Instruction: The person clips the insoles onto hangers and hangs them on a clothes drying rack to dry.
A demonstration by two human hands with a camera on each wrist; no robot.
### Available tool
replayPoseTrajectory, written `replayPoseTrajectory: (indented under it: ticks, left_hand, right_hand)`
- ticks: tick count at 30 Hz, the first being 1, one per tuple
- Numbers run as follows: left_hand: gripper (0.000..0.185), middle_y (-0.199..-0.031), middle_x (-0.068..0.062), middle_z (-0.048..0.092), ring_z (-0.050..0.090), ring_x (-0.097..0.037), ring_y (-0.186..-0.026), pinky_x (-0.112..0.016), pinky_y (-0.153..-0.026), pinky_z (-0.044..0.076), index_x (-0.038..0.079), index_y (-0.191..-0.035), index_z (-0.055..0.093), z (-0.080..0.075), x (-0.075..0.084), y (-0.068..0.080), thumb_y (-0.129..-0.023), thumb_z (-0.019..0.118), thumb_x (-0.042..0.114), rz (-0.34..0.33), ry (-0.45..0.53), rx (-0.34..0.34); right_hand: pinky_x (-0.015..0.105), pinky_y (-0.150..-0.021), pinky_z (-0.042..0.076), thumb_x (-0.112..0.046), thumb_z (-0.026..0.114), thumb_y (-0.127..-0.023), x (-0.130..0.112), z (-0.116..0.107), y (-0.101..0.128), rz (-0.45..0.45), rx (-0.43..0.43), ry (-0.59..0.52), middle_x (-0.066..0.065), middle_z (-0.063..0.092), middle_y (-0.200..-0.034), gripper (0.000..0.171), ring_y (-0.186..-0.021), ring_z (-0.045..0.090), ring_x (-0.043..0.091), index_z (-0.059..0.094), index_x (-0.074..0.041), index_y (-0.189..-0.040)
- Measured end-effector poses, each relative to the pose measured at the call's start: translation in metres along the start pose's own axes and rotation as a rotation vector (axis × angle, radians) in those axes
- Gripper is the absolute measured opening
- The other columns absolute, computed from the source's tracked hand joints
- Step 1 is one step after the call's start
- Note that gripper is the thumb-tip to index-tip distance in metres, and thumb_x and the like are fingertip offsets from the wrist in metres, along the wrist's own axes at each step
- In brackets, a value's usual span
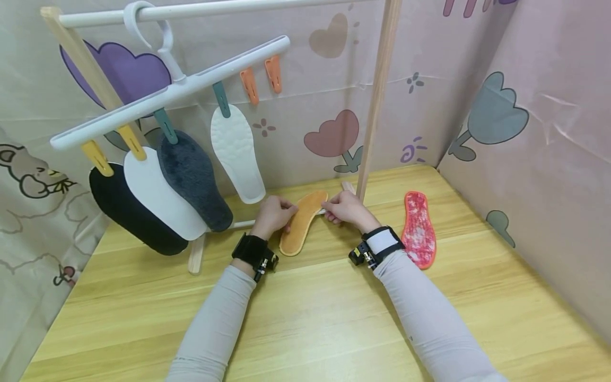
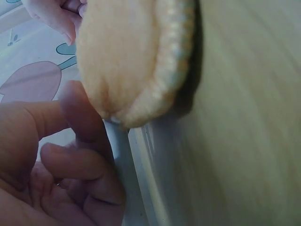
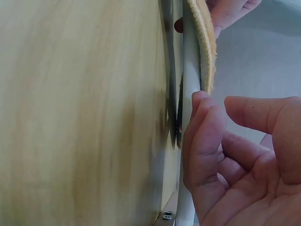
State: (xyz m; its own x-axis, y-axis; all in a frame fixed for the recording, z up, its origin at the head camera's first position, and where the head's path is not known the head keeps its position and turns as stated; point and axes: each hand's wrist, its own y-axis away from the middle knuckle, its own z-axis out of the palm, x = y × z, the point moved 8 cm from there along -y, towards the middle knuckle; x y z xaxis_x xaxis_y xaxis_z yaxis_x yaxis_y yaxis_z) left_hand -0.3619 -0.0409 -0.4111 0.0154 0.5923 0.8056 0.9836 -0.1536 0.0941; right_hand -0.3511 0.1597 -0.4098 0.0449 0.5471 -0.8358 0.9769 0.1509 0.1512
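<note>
An orange fuzzy insole (image 1: 304, 222) with a pale stitched edge lies slanted over the white lower rod (image 3: 190, 61) of the wooden stand. At its left edge, my left hand (image 1: 275, 213) holds it, one finger beneath and others above in the right wrist view. Near its upper right edge is my right hand (image 1: 347, 208). In the right wrist view the right thumb (image 3: 249, 112) stands apart from the insole, while the index fingertip (image 3: 201, 98) touches the edge by the rod. The left wrist view shows the insole's rounded end close up.
A white hanger (image 1: 191, 82) hangs tilted from the upper rod (image 1: 229, 9). Clips hold a black insole (image 1: 138, 212), a white one (image 1: 159, 196), a dark grey one (image 1: 193, 178) and a textured white one (image 1: 237, 154). Orange clips (image 1: 273, 74) hang bare. A red patterned insole (image 1: 419, 229) lies right.
</note>
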Motion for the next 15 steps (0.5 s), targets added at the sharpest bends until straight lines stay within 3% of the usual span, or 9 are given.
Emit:
replayPoseTrajectory:
  ticks: [15]
  left_hand:
    - [0.017, -0.075, -0.004, 0.068, 0.061, -0.010, -0.045, -0.023, -0.048, 0.051, 0.001, -0.107, 0.076, -0.0009, 0.0000, -0.0012, -0.102, 0.073, 0.017, 0.011, 0.029, 0.005]
  right_hand:
    - [0.018, -0.060, 0.056, -0.021, 0.060, -0.111, 0.0012, -0.0002, -0.0024, 0.011, 0.014, -0.011, 0.007, 0.075, -0.081, 0.034, -0.061, 0.061, 0.004, 0.077, 0.009, -0.108]
